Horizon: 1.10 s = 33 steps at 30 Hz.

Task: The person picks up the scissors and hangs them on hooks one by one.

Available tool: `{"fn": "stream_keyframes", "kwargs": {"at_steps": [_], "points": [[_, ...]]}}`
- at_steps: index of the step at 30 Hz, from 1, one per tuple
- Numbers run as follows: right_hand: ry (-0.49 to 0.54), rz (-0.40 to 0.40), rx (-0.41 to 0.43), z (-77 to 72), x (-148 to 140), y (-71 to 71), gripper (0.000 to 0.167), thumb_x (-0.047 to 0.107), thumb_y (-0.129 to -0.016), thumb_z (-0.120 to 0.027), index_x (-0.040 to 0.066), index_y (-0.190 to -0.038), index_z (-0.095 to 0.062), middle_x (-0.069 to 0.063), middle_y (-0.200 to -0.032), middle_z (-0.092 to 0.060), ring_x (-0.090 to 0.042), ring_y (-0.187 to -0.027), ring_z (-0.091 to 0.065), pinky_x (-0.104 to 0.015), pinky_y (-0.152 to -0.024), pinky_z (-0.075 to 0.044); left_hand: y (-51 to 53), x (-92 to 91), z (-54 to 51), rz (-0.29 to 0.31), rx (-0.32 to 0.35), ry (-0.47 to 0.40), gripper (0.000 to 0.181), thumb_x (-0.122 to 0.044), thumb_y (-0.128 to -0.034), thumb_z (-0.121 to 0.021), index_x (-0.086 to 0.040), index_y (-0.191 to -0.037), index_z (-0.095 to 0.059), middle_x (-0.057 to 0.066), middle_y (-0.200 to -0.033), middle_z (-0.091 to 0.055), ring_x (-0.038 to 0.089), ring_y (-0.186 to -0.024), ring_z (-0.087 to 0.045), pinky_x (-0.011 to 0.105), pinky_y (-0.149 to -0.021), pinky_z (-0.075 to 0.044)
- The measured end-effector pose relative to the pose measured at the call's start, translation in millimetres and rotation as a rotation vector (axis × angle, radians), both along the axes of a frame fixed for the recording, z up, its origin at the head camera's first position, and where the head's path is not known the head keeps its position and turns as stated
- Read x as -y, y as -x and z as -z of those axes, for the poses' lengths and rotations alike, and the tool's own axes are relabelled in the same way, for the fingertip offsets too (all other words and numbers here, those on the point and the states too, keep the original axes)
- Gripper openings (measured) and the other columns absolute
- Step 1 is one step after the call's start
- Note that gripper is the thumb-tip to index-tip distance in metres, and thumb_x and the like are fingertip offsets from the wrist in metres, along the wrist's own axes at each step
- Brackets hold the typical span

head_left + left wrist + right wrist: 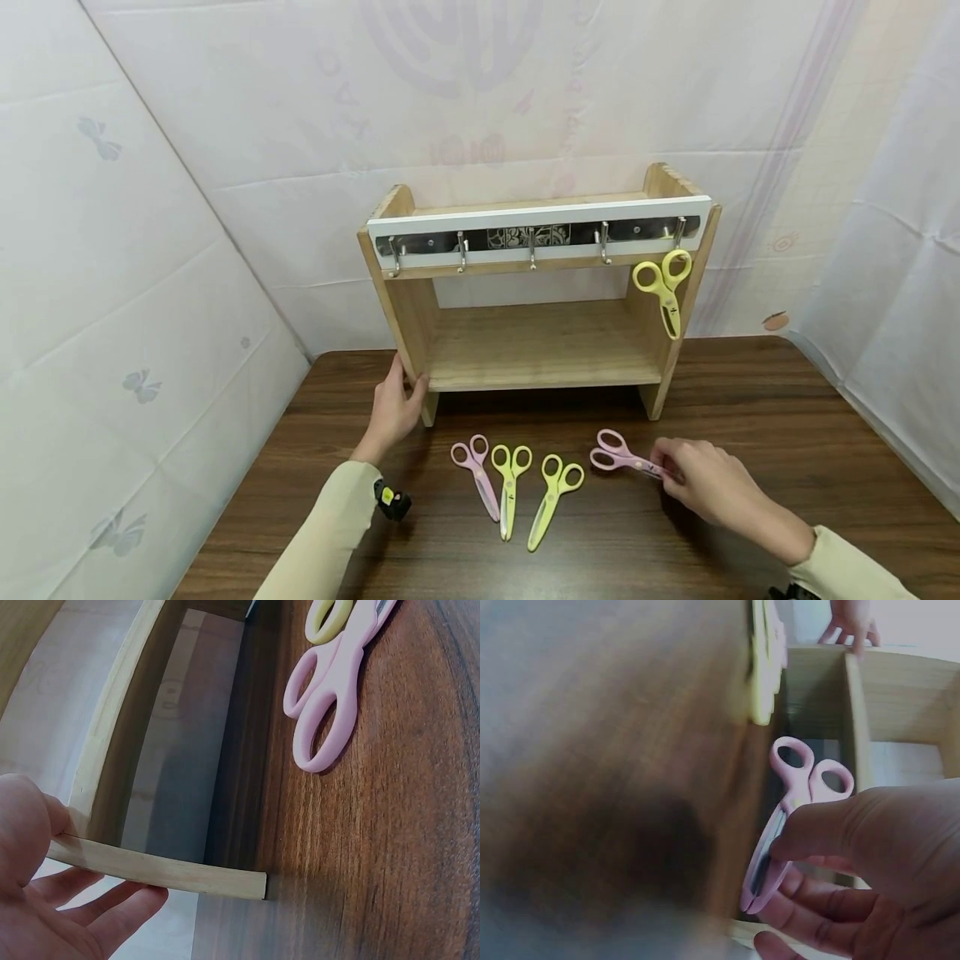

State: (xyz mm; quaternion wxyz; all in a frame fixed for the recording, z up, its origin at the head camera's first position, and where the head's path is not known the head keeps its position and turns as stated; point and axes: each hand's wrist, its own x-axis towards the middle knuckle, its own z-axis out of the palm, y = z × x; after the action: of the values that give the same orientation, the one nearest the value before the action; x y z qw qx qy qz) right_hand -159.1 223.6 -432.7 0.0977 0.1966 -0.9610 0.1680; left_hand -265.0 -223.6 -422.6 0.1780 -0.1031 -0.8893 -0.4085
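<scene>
My left hand (396, 407) grips the left side panel of a small wooden shelf (540, 346). In the left wrist view, thumb and fingers lie on opposite sides of that panel (161, 871). Pinched by the blades in my right hand (712, 483) is a pair of pink scissors (615, 452), its handles pointing left toward the shelf; the right wrist view shows the thumb across the blades of these scissors (799, 784). A pair of yellow scissors (666, 292) hangs by a handle loop from the rightmost hook (680, 232) on the shelf's front rail.
Left of my right hand, another pair of pink scissors (480, 475) and two yellow pairs, one in the middle (509, 487) and one on the right (553, 500), lie on the dark wooden table (300, 500). Several bare hooks (532, 248) line the rail. Patterned cloth (262, 167) stands behind.
</scene>
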Motion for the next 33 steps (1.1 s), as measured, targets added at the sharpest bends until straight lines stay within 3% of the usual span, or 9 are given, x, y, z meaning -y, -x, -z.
{"fn": "stream_keyframes", "kwargs": {"at_steps": [9, 13, 16, 24, 33], "points": [[0.108, -0.084, -0.278, -54.7, 1, 20.9, 0.023, 0.001, -0.08, -0.08, 0.02, -0.09, -0.07, 0.017, -0.072, -0.053, 0.001, -0.059, -0.044, -0.023, -0.048, -0.037, 0.1, 0.4, 1.7, -0.003, 0.005, 0.001, 0.056, -0.015, -0.106, -0.057, -0.005, -0.156, -0.034, 0.03, -0.133, -0.06, 0.043, -0.114, -0.066, 0.051, -0.076, -0.063], [0.179, -0.136, -0.445, -76.1, 4, 29.9, 0.028, -0.004, -0.075, -0.082, 0.016, -0.092, -0.072, 0.013, -0.078, -0.063, -0.002, -0.065, -0.055, -0.024, -0.052, -0.046, 0.2, 0.2, 2.5, -0.002, 0.006, -0.002, 0.055, -0.014, -0.1058, -0.057, -0.005, -0.155, -0.035, 0.03, -0.132, -0.061, 0.042, -0.114, -0.066, 0.051, -0.077, -0.063], [0.243, -0.163, -0.515, -91.0, 9, 34.6, 0.03, -0.009, -0.074, -0.081, 0.012, -0.094, -0.073, 0.008, -0.083, -0.068, -0.006, -0.069, -0.062, -0.019, -0.058, -0.05, 0.6, 0.2, 2.9, -0.002, 0.001, -0.006, 0.053, -0.014, -0.1056, -0.058, -0.004, -0.154, -0.037, 0.03, -0.132, -0.061, 0.042, -0.114, -0.066, 0.052, -0.078, -0.062], [0.402, -0.129, -0.563, -116.9, 25, 43.0, 0.024, -0.011, -0.081, -0.077, 0.005, -0.098, -0.073, 0.001, -0.082, -0.069, -0.005, -0.072, -0.061, -0.011, -0.064, -0.051, 0.3, 0.6, 1.8, 0.0, -0.012, 0.006, 0.053, -0.013, -0.1056, -0.057, -0.003, -0.153, -0.037, 0.03, -0.131, -0.061, 0.043, -0.115, -0.066, 0.052, -0.079, -0.062], [0.55, -0.063, -0.511, -126.9, 43, 50.4, 0.016, -0.003, -0.087, -0.076, 0.005, -0.101, -0.075, -0.001, -0.08, -0.071, -0.001, -0.071, -0.062, -0.011, -0.062, -0.052, -0.4, 0.1, 0.0, 0.003, -0.018, 0.003, 0.053, -0.013, -0.1052, -0.058, -0.004, -0.153, -0.037, 0.03, -0.132, -0.061, 0.043, -0.115, -0.066, 0.052, -0.078, -0.062]]}}
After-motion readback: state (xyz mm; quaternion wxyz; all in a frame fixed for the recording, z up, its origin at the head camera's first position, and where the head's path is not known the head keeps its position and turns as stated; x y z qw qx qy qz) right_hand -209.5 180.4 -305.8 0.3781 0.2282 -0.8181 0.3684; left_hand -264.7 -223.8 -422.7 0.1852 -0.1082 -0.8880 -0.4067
